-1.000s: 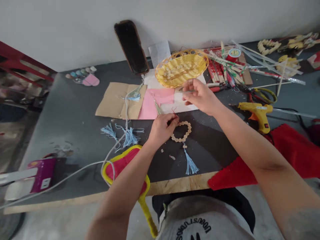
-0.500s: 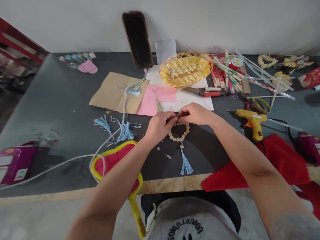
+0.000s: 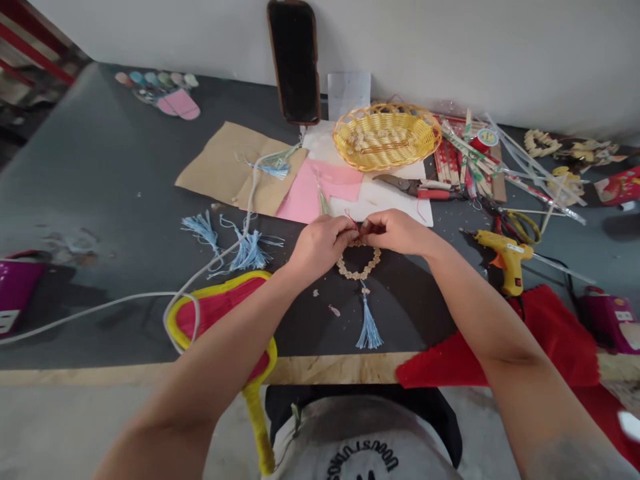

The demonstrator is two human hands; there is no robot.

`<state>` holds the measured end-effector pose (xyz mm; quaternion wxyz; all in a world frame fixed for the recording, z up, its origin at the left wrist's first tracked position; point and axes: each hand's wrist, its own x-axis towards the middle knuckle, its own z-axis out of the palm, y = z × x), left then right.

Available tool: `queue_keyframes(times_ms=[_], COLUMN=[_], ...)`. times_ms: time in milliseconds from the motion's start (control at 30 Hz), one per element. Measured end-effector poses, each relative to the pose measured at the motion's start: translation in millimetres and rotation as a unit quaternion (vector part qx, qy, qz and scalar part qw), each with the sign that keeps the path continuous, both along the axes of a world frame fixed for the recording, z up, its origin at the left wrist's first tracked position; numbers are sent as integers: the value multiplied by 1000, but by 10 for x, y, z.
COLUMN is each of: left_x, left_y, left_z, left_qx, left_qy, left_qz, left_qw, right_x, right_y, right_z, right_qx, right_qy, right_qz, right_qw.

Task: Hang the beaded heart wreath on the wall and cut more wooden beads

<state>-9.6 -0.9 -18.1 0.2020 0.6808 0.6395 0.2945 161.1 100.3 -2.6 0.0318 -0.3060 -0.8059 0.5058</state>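
Observation:
A ring of small pale beads [image 3: 359, 274] lies on the dark table in front of me, with a blue tassel [image 3: 369, 327] hanging from its near side. At the ring's far side a thin red cord [image 3: 351, 215] shows between my fingers. My left hand [image 3: 325, 241] is closed in a pinch at the cord, thumb against forefinger. My right hand [image 3: 393, 231] pinches close beside it, its fingertips also at the cord and the top of the ring. The fingertips partly hide the cord's joint with the beads.
Behind my hands are a yellow woven basket [image 3: 385, 160], red-handled pruning shears [image 3: 433, 193] and a leaning phone [image 3: 294, 63]. A yellow glue gun [image 3: 510, 257] and red cloth [image 3: 550, 333] lie right. Blue tassels [image 3: 247, 252] and a white cable [image 3: 210, 283] lie left.
The camera view has shifted slightly. My hands stay at the top of the bead ring, fingertips now a little further apart, with the red cord still between them.

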Motion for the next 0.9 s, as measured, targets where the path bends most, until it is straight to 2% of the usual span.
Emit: queue_keyframes(times_ms=[300, 667, 900], left_x=[8, 2, 1], left_y=[21, 28, 29], left_z=[-53, -82, -71], left_qx=[111, 90, 55], left_qy=[90, 110, 81], left_qz=[-27, -8, -10], left_qw=[989, 990, 995], right_x=[-3, 1, -18], right_y=[-32, -60, -64], right_z=[24, 62, -29], right_qx=[51, 84, 79], right_qy=[-14, -38, 26], right_qz=[34, 46, 20], right_qw=[998, 995, 996])
